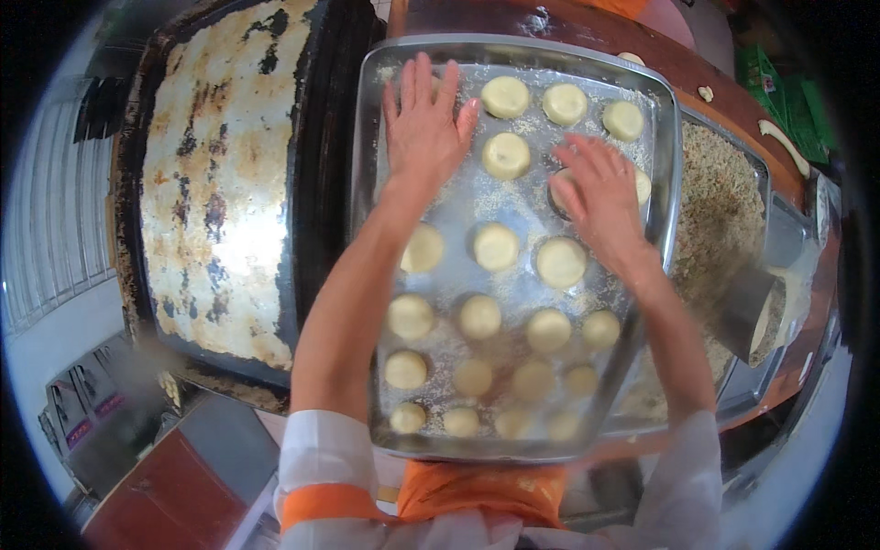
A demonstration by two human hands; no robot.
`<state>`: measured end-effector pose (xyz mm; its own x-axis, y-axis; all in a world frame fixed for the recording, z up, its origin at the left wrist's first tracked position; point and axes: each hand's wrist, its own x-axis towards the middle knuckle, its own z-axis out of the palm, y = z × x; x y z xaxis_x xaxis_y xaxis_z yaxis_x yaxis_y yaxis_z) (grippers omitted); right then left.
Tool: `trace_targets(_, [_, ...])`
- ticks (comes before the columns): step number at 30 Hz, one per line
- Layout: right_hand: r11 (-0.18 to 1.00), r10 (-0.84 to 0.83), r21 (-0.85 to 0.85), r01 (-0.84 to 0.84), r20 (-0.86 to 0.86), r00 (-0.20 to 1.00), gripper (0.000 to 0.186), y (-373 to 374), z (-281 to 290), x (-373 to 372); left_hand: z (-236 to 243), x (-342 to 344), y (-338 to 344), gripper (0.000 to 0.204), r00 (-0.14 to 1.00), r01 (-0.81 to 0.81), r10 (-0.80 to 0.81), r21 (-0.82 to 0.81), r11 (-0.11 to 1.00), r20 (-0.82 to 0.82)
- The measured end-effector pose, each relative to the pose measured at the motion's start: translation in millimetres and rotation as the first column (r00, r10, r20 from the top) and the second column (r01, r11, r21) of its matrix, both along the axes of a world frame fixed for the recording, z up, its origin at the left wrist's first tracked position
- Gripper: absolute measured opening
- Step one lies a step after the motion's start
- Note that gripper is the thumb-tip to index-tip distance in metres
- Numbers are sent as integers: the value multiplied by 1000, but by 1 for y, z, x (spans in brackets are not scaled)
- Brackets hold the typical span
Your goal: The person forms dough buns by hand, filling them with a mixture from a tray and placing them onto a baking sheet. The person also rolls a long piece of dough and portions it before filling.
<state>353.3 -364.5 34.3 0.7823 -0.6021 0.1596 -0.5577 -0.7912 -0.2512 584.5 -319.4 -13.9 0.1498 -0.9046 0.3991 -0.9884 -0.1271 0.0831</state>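
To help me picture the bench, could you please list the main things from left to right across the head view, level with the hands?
Scorched baking sheet, left hand, flattened dough round, right hand, tan seed-like bits, pale dough strip.

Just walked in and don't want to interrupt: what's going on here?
Someone is working over a metal tray of round, pale dough pieces. The left hand spreads over one at the far left corner; the right hand curves over dough near the right edge. Crumbly brown mix lies to the right.
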Motion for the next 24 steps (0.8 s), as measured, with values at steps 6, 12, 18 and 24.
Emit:
trace_targets(6, [978,-103,-162,130,168,980,48,-28,-2,48,-1,-3,-1,57,997,2,10,145,989,-81])
trace_targets(12, [984,-62,-169,61,-2,998,50,-20,-31,59,-3,-1,0,59,989,28,-13,96,995,-148])
trace_targets(18, [975,-40,-215,47,37,999,52,-15,-32,60,-5,17,16,63,846,-161,161,45,986,-509])
trace_targets(24, [981,-87,-173,92,36,996,53,-16,-33,60,36,-4,63,63,915,-1,161,397,918,-369])
